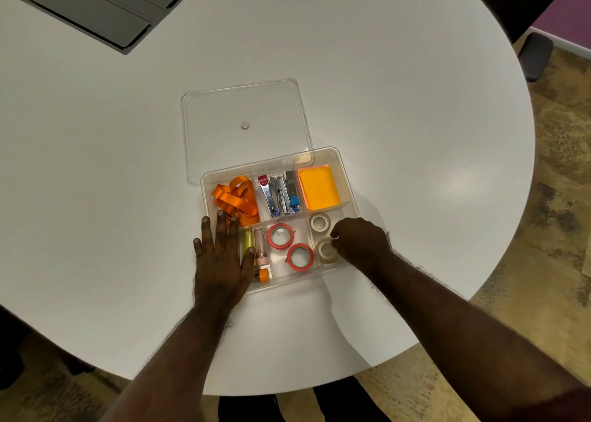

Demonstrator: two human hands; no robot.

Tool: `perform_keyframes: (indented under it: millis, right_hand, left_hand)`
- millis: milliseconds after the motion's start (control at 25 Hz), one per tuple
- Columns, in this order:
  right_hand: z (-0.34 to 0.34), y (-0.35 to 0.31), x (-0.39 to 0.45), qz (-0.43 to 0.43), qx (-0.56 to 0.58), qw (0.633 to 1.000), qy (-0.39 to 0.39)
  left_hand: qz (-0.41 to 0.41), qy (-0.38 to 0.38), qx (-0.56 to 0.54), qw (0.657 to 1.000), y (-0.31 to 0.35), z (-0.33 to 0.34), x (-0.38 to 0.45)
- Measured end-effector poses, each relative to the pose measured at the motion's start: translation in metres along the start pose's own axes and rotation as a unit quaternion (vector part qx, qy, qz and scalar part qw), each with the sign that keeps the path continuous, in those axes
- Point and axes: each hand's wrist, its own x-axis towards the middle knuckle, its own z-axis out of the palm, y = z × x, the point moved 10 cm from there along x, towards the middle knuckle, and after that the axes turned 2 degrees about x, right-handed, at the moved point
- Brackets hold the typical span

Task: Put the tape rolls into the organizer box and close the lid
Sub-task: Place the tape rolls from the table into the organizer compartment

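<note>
Tape rolls: four in view, all inside the organizer box point(335, 152). Two red-edged rolls point(280, 236) lie flat in the near middle compartment; two beige rolls occupy the near right compartment, the far beige roll point(320, 222) lying free, the near beige roll point(327, 250) under the fingertips.
Right hand point(359, 240): curled, fingertips touching the rim of the near beige roll. Whether it pinches the roll or merely presses it down cannot be told. Judged purpose: seating the last roll flat so that nothing stands above the box wall.
Left hand point(220, 258): open, fingers spread, palm down across the left edge of the box, partly on the table point(415, 101). It grips nothing. Judged purpose: bracing the light box against sliding while the other hand works.
Other contents: orange ribbon point(238, 199) far left; staplers point(279, 194) far middle; orange notepad point(319, 188) far right; small bottles point(257, 248) near left, partly under the left thumb.
Lid point(246, 124): clear, flat on the table just behind the box, its near edge overlapped by the box's far wall. Placed close for an easy reach.
Task status: no rolls visible outside the box; closing the lid not yet done.
Next requirement: both hands clear of the box, lid lifted and aligned square to the rim.
</note>
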Motion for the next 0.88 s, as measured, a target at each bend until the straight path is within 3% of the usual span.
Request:
perform_keyframes:
  millis: [240, 440, 680, 880]
  right_hand:
    - [-0.001, 0.011, 0.001, 0.042, 0.037, 0.998, -0.017]
    - [0.019, 0.02, 0.003, 0.099, 0.125, 0.979, -0.128]
    - [0.013, 0.019, -0.001, 0.088, 0.097, 0.988, -0.081]
    - [0.021, 0.014, -0.005, 0.067, 0.096, 0.986, -0.118]
  left_hand:
    - [-0.003, 0.0, -0.001, 1.0, -0.001, 0.0, 0.0]
    - [-0.003, 0.0, 0.0, 1.0, -0.001, 0.001, 0.0]
    - [-0.008, -0.001, -0.007, 1.0, -0.003, 0.002, 0.001]
    - [-0.007, 0.0, -0.007, 1.0, -0.002, 0.002, 0.0]
